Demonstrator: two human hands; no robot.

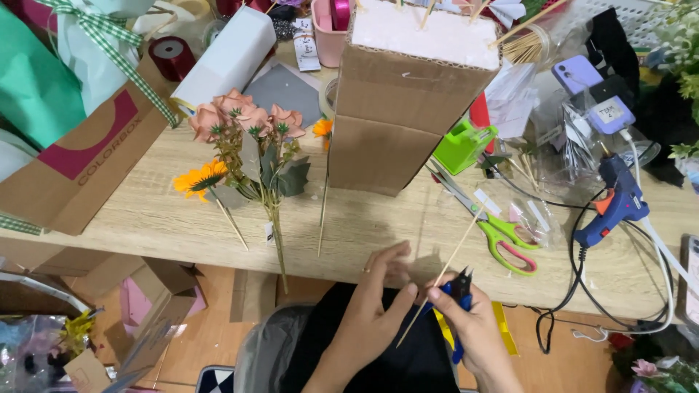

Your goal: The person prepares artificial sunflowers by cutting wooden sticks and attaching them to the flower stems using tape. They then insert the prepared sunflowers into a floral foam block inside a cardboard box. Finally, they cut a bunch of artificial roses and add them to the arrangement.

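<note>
- Progress check: a thin wooden skewer (445, 273) is pinched between the fingers of the left hand (378, 298), slanting up over the front edge of the wooden table (145, 218).
- Small blue-handled snips (459, 287) are gripped in the right hand (473, 327), blades up against the skewer near its lower end. No cut piece can be seen yet, so trimming looks barely started.
- Peach fabric roses (244, 116) and a sunflower (200, 178) are laid out well to the left, untouched.
- Green scissors (502, 236) and a blue glue gun (615, 200) are parked on the right, unused.
- Several skewers are already stuck in the foam-topped cardboard box (408, 94).
</note>
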